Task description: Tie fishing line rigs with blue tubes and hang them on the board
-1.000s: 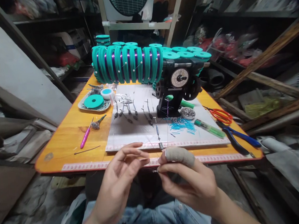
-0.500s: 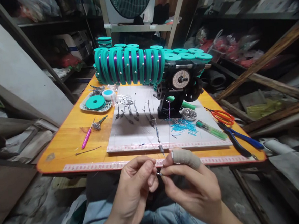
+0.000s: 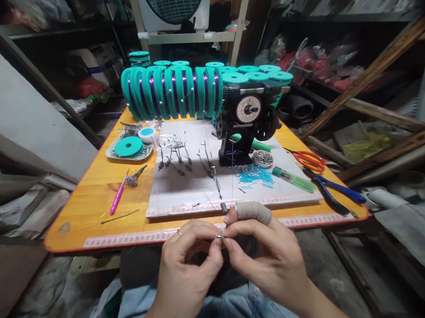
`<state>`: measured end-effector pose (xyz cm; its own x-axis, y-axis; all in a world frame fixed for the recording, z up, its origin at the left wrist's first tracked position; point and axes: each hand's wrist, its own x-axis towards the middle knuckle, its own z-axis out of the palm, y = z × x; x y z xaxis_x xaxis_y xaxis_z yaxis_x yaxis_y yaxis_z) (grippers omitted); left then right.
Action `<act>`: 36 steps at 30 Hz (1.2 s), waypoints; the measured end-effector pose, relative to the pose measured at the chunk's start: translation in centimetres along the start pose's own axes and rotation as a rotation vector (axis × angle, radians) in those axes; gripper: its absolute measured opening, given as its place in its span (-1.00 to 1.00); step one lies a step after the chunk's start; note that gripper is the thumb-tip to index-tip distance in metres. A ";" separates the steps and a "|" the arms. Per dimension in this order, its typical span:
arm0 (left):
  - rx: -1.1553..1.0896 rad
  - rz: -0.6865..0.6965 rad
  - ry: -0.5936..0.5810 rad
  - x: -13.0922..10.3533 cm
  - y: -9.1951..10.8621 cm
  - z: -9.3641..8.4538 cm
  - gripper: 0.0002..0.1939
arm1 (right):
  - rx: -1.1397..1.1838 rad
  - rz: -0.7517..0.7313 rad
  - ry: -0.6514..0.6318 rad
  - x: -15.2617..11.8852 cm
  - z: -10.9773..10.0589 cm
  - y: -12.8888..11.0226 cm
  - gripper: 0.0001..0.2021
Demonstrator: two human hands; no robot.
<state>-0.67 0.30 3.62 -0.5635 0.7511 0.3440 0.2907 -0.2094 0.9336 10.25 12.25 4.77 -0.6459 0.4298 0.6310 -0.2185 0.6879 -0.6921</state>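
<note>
Thumb and index finger of my left hand [image 3: 190,263] pinch one end of a small metal piece [image 3: 220,236]. The other end sits between the thumb and index fingertips of my right hand [image 3: 268,254], which has a grey wrap [image 3: 253,211] on one finger. Both hands are in front of the table's near edge. Just above the fingertips hangs a dark sinker-like weight [image 3: 224,207] near a thin line. Beyond it lies a white board [image 3: 196,191] with dark weighted pieces. A row of teal spools [image 3: 172,94] with purple line extends from a black machine [image 3: 244,114].
Blue-handled pliers [image 3: 338,189], orange-handled scissors [image 3: 309,161] and a green tube [image 3: 293,179] lie at the right. A dish of metal bits [image 3: 263,159] stands beside blue pieces [image 3: 255,176]. On the left are a pink tool [image 3: 117,198] and a tray [image 3: 129,157].
My left fingers have shifted from a bunched hold to a fingertip pinch facing my right hand. The table and everything on it appear slightly further left in the view.
</note>
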 end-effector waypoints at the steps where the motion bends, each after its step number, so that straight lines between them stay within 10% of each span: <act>1: 0.016 0.008 0.000 0.0 0.0 0.0 -0.79 | 0.000 0.001 0.000 0.0 0.0 0.0 -0.83; 14: 0.079 0.090 0.032 -0.3 -0.3 -0.2 -0.80 | -0.017 0.066 -0.065 0.1 -0.3 -0.2 -0.84; 36: -0.140 -0.141 0.138 0.2 0.0 0.4 -0.76 | -0.357 -0.241 0.001 -1.4 1.0 0.4 -0.75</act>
<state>-0.45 0.69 3.68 -0.6939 0.6887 0.2102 0.0965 -0.2003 0.9750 10.35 11.35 3.31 -0.6067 0.2328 0.7601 -0.0955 0.9279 -0.3605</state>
